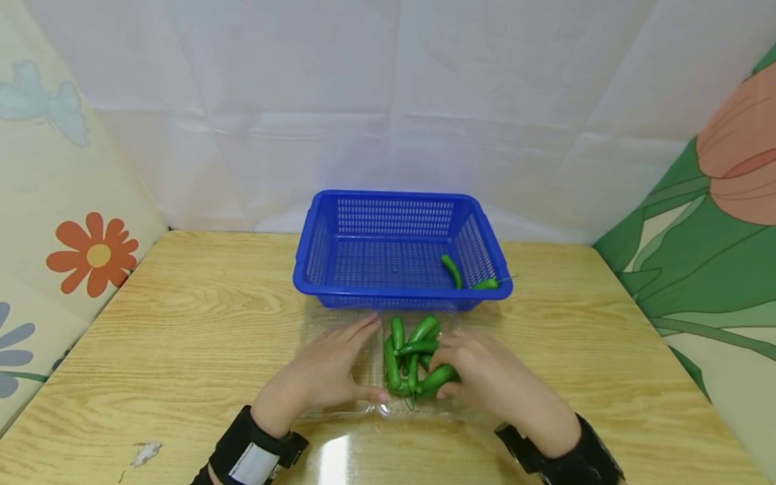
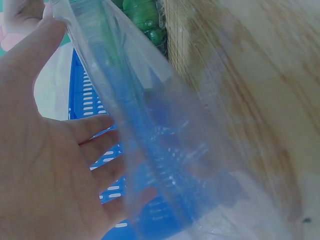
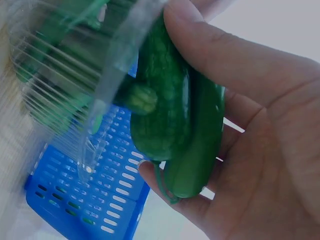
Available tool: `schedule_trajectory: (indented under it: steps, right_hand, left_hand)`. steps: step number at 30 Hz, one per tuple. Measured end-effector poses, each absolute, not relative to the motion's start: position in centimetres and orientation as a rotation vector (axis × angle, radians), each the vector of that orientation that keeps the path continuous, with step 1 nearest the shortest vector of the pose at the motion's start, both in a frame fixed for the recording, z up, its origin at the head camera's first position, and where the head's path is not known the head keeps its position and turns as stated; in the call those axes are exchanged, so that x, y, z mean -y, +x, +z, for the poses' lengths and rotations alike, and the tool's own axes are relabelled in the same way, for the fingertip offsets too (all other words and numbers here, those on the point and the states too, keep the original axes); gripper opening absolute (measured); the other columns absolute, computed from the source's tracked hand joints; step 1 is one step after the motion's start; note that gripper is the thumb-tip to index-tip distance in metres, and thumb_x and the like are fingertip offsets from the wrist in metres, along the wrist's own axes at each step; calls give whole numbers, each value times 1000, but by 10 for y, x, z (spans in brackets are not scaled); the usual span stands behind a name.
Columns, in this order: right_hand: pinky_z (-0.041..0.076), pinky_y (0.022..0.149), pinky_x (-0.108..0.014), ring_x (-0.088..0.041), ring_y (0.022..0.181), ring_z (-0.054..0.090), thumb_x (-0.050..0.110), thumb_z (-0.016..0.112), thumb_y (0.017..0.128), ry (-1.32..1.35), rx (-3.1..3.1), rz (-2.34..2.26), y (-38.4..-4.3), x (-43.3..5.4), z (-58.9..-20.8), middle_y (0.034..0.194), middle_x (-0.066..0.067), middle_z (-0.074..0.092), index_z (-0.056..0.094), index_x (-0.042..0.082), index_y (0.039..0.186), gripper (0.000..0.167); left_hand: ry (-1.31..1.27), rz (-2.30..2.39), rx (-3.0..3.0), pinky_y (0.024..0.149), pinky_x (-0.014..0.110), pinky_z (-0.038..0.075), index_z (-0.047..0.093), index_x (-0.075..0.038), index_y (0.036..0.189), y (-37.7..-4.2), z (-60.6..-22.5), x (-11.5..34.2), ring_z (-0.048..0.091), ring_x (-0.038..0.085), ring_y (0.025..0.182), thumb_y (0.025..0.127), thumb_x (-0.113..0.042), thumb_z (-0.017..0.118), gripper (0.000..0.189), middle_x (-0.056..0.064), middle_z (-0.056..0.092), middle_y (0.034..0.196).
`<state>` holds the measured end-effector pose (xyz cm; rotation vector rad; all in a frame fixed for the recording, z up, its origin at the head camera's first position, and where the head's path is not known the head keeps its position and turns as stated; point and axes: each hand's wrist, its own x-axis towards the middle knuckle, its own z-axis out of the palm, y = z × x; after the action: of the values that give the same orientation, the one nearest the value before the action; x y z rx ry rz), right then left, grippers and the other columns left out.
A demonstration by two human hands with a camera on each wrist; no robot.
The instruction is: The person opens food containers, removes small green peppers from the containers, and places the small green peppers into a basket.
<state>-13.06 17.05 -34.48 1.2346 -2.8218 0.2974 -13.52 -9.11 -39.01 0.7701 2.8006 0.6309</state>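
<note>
Showing green peppers (image 1: 438, 380) with long axes roughly parallel, pinched by the right hand (image 1: 475, 364) at the right side of the clear tray (image 1: 366, 367), farther from the spread left hand (image 1: 324, 370).

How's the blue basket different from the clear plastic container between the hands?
The basket is blue with slotted walls; the container is see-through plastic. The basket stands farther back, the container in front of it. The basket shows two green peppers, the container a larger pile. Both sit on the wooden table.
</note>
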Motion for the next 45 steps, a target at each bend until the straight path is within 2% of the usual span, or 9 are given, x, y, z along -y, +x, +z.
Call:
schedule_trajectory:
  steps: [2, 8, 24, 32, 38, 45]
  right_hand:
    - [53, 92, -48, -24, 100, 66, 23, 90, 68, 1229, 2825, 307, -130, -171, -343, 102, 1, 71, 76, 17, 90, 27]
    - [56, 81, -38, -14, 88, 64, 23, 91, 68, 1201, 2830, 312, -129, -174, -338, 92, 9, 66, 75, 17, 89, 26]
    - [56, 83, -41, -17, 92, 64, 21, 91, 68, 1165, 2778, 329, -128, -183, -330, 95, 7, 68, 74, 16, 95, 33]
    - [55, 81, -37, -13, 90, 62, 21, 91, 68, 1177, 2687, 342, -129, -184, -330, 94, 9, 66, 73, 16, 97, 34]
    - [55, 82, -36, -12, 90, 61, 18, 93, 65, 1192, 2564, 335, -132, -183, -331, 92, 7, 66, 73, 13, 97, 38]
    - [52, 85, -37, -17, 93, 59, 15, 92, 66, 1227, 2429, 377, -136, -184, -332, 94, 4, 65, 72, 11, 96, 37]
  left_hand:
    - [770, 632, -2800, 118, 56, 21, 27, -13, 157, -135, -390, 91, 27, 35, 145, 75, -67, 72, 108, 4, 20, 164]
    - [773, 642, -2795, 118, 56, 21, 27, -13, 157, -135, -390, 91, 27, 36, 145, 75, -67, 72, 108, 4, 20, 164]
    - [780, 635, -2800, 117, 57, 22, 27, -12, 157, -135, -390, 92, 27, 35, 145, 74, -69, 71, 110, 5, 19, 164]
    - [786, 642, -2800, 117, 56, 22, 27, -12, 157, -135, -390, 92, 27, 35, 145, 75, -68, 71, 109, 5, 20, 164]
    - [794, 646, -2796, 118, 56, 22, 27, -12, 157, -135, -391, 92, 27, 34, 146, 75, -69, 71, 109, 6, 20, 164]
    - [796, 645, -2798, 117, 56, 22, 28, -12, 157, -135, -391, 91, 27, 35, 145, 75, -68, 71, 109, 6, 20, 164]
